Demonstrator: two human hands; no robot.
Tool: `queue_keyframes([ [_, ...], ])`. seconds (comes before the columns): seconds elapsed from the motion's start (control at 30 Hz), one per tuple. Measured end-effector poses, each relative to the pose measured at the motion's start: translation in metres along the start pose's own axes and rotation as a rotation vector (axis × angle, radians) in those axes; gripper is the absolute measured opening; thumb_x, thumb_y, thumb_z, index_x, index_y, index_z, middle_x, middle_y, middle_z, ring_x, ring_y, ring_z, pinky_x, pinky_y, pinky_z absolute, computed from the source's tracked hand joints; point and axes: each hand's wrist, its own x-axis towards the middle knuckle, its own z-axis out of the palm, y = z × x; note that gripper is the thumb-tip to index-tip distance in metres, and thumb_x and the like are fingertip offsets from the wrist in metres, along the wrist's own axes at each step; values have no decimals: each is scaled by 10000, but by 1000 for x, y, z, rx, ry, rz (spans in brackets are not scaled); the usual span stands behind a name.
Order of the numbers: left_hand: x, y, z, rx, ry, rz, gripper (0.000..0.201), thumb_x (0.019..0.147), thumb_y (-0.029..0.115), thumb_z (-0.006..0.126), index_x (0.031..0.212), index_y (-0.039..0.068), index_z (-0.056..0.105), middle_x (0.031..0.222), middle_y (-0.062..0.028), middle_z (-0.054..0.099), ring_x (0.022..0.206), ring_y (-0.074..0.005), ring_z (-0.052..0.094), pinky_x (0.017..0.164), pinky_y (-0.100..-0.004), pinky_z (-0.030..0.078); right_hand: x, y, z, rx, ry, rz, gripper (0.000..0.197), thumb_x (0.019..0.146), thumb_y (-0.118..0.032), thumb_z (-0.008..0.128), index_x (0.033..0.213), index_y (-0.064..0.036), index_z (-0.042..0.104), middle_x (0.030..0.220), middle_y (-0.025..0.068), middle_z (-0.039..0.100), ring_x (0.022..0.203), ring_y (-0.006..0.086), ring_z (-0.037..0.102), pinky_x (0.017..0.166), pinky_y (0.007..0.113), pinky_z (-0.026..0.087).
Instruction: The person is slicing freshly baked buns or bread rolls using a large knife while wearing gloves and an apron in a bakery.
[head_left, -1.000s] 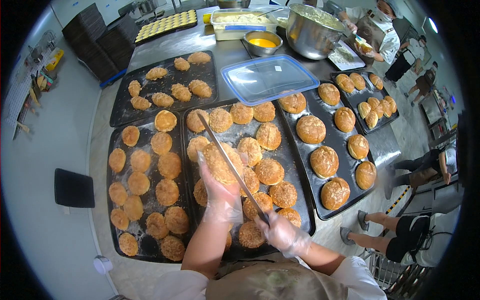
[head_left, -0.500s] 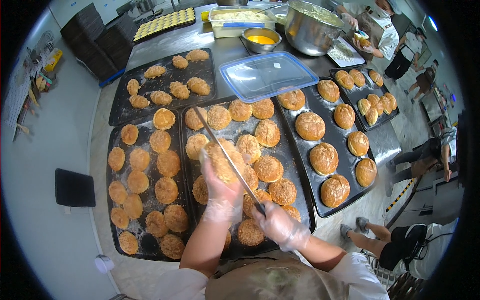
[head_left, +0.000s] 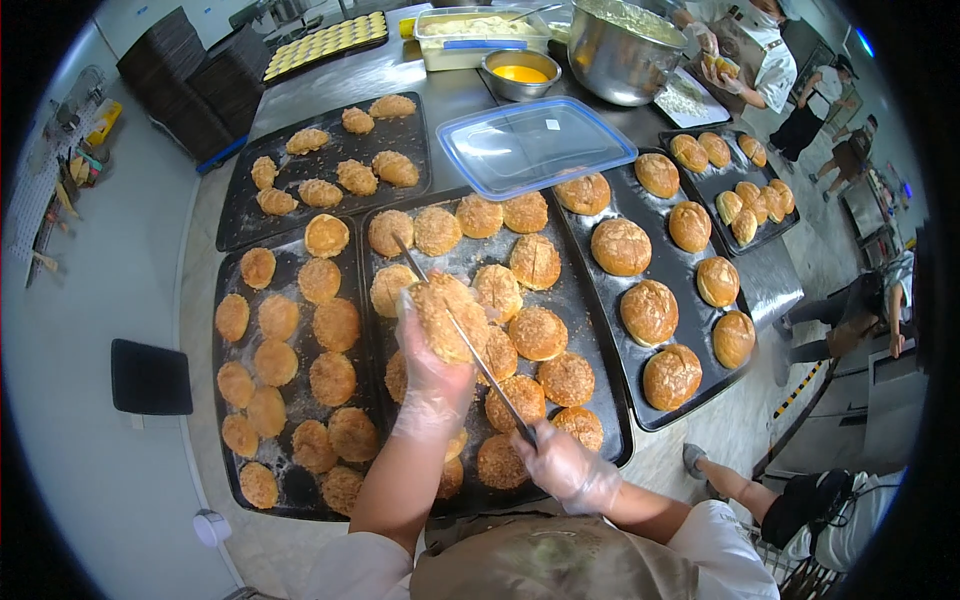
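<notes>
My left hand (head_left: 440, 378), in a clear plastic glove, holds up a round crumb-topped bun (head_left: 437, 305) over the middle baking tray (head_left: 583, 325). Gloved as well, my right hand (head_left: 568, 468) grips the dark handle of a long thin knife (head_left: 492, 382). The blade runs slantwise through the top of the bun. Its tip end shows beyond the far edge, while a middle stretch is sunk in the crumb and hidden. Below my hands, several similar buns (head_left: 538, 333) sit on the tray, some with a cut line across the top.
Left lies a tray of crumbed buns (head_left: 333, 380); behind it, a tray of crumbed rolls (head_left: 357, 177). Floury brown buns (head_left: 648, 313) fill the right tray. A blue-rimmed lid (head_left: 535, 150) overlaps tray edges. Beyond are a yellow-filled bowl (head_left: 521, 85), a steel pot (head_left: 625, 55) and a co-worker (head_left: 750, 50).
The knife blade lay across the bun's top before; now part of it is down inside the bun. My right hand has shifted slightly down and to the right.
</notes>
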Motion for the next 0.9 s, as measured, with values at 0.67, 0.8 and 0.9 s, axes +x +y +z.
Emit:
queue_keyframes([
  [0.67, 76, 63, -65, 1062, 289, 32, 517, 862, 134, 595, 1303, -48, 394, 1130, -154, 574, 1014, -205, 574, 864, -296, 466, -7, 32, -38, 834, 38, 180, 85, 913, -74, 472, 972, -15, 480, 684, 0, 487, 500, 70, 457, 413, 216, 404],
  [0.8, 148, 98, -76, 999, 350, 167, 500, 834, 92, 617, 1281, -34, 429, 1133, -180, 545, 981, -213, 572, 854, -345, 480, -6, 31, -42, 912, 71, 175, 152, 894, -70, 518, 1030, -8, 489, 691, 0, 497, 509, 75, 477, 425, 210, 416],
  [0.9, 198, 158, -150, 2403, 263, 345, 486, 834, 53, 589, 1296, 19, 443, 1141, -162, 552, 728, -159, 586, 723, -255, 491, -6, 21, -33, 1069, 49, 181, 218, 877, -72, 561, 1068, 4, 488, 701, 10, 510, 510, 88, 494, 432, 229, 427],
])
